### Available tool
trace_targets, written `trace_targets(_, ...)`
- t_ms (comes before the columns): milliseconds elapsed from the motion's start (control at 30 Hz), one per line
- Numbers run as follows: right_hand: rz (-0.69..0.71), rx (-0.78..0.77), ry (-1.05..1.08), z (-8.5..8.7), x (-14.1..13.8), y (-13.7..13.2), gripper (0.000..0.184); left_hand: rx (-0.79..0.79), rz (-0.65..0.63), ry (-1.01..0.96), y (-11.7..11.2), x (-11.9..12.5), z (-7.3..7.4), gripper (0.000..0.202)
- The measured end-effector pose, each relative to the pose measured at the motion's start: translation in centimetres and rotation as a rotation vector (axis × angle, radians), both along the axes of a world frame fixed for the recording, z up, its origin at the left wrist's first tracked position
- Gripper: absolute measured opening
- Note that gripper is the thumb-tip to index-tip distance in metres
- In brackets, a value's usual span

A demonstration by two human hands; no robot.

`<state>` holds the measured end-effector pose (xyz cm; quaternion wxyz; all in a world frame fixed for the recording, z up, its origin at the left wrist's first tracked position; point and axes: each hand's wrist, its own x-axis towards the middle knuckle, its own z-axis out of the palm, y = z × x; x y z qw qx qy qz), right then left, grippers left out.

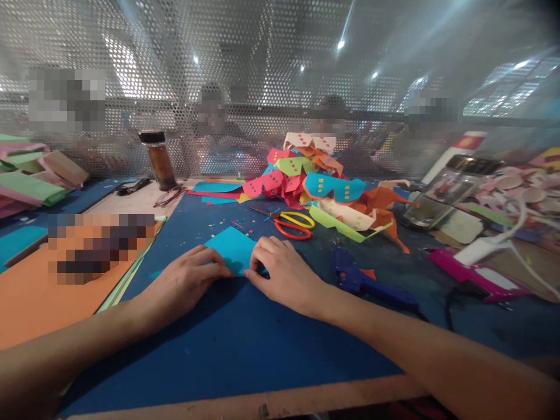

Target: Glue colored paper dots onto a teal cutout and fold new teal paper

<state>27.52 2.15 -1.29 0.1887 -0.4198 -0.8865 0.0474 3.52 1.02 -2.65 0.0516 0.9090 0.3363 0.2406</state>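
Perf. metal wall (258,64); blue tbl. (245,350)

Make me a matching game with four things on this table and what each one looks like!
Things:
1. Scissors
2. Glue gun
3. Bottle
4. Paper sheet

Clues:
A. Brown below, black at the top
B. Light blue, touched by the left hand and right hand
C. Yellow and red-orange loops
D. Dark blue

Pairs: 1-C, 2-D, 3-A, 4-B

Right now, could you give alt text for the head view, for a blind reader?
A person's left hand and right hand touch blue paper on a dark blue tabletop. Scissors and a pile of colorful folded paper lie beyond; a blue glue gun lies to the right.
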Motion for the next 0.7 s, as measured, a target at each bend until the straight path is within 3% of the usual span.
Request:
trace_targets(133,-0.004,-0.004,0.003,0.04,0.03,-0.07,0.015,0.036,-0.04,0.055,-0.17,-0.19,-0.23,0.037)
trace_targets(700,-0.026,-0.014,-0.009,0.13,0.25,0.11,0.015,0.03,-0.108,0.035,-0.28,-0.28,-0.32,0.036)
